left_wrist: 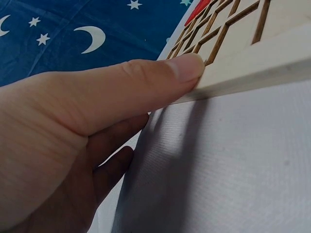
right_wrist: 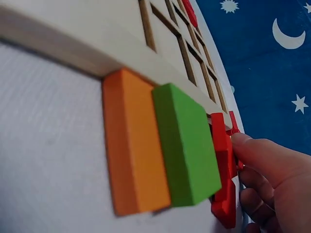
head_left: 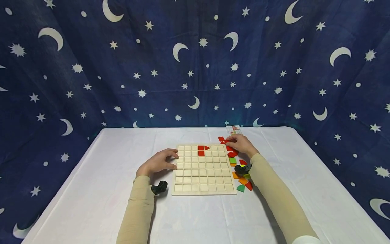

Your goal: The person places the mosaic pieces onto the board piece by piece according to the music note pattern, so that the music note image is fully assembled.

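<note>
A square wooden grid board lies flat on the table. Two red square pieces and a red triangle sit in cells near its far edge. My left hand is at the board's left side, its thumb resting on the rim and its other fingers loosely bent. Beyond the board's far right corner, my right hand pinches a small red piece between thumb and bent fingers. The piece's shape is mostly hidden. More red pieces lie right beside that hand.
Along the board's right side lie a green block, an orange block, a green quarter-round piece and several other coloured pieces, partly under the right wrist. A printed sheet lies at the table's far edge. A starry curtain hangs behind.
</note>
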The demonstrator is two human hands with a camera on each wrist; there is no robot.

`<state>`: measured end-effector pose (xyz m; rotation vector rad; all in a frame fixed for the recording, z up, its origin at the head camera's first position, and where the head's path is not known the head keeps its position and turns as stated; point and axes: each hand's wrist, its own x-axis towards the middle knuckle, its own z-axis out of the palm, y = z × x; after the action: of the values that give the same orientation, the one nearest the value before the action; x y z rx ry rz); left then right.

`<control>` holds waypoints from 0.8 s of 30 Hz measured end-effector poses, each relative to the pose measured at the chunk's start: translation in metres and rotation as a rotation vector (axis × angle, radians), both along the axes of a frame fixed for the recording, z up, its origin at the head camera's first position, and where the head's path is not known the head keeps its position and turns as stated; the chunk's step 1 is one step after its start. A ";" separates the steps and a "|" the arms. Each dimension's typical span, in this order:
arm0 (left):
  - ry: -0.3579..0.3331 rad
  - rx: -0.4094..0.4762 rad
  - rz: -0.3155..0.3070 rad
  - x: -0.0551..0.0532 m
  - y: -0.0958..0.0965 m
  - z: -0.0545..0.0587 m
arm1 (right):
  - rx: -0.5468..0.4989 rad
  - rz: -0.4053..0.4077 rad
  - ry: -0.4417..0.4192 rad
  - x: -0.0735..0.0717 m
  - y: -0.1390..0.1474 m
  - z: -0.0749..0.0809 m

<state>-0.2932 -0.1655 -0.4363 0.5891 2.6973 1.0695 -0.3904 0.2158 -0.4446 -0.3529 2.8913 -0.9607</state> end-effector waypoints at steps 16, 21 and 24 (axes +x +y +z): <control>0.012 0.007 -0.020 0.000 -0.002 0.001 | -0.009 -0.013 0.004 0.003 0.000 0.004; 0.005 0.012 -0.016 0.000 -0.002 0.001 | -0.034 0.023 0.026 0.008 -0.006 0.007; 0.003 0.008 -0.010 0.000 -0.001 0.000 | -0.024 0.083 0.050 0.012 -0.013 0.011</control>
<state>-0.2936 -0.1666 -0.4360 0.6051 2.6914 1.0782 -0.3779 0.2024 -0.4341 -0.5009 2.8857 -0.9874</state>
